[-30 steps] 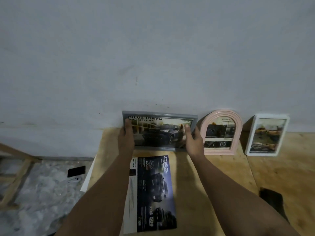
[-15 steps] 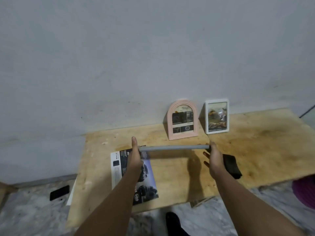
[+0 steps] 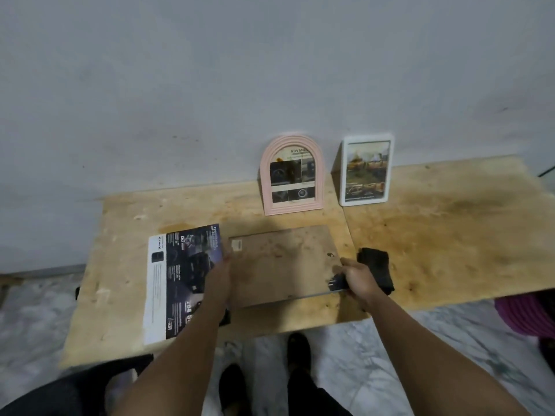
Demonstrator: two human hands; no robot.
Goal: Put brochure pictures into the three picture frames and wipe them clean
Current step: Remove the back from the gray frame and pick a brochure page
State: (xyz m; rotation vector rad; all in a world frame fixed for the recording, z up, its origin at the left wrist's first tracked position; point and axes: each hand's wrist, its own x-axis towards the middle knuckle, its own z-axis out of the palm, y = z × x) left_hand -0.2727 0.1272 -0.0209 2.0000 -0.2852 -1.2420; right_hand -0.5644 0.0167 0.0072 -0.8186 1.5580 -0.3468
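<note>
A plywood tabletop (image 3: 435, 235) stood against a grey wall. From left: a dark car brochure (image 3: 180, 280) lay flat; the left hand (image 3: 220, 270) gripped the left edge of a face-down frame (image 3: 282, 262), brown backing up; the right hand (image 3: 357, 279) curled round its right corner. Behind stood an arched pink frame (image 3: 292, 175) and white frame (image 3: 366, 171). A black cloth (image 3: 377, 268) lay just right.

Three picture frames are showing: a pink arched frame (image 3: 291, 174) and a white frame (image 3: 367, 170) standing at the wall, and one frame lying face-down (image 3: 283, 262). One brochure (image 3: 183, 280) and one black cloth (image 3: 377, 270) are lying on the table (image 3: 450, 235). Two hands are reaching in.
</note>
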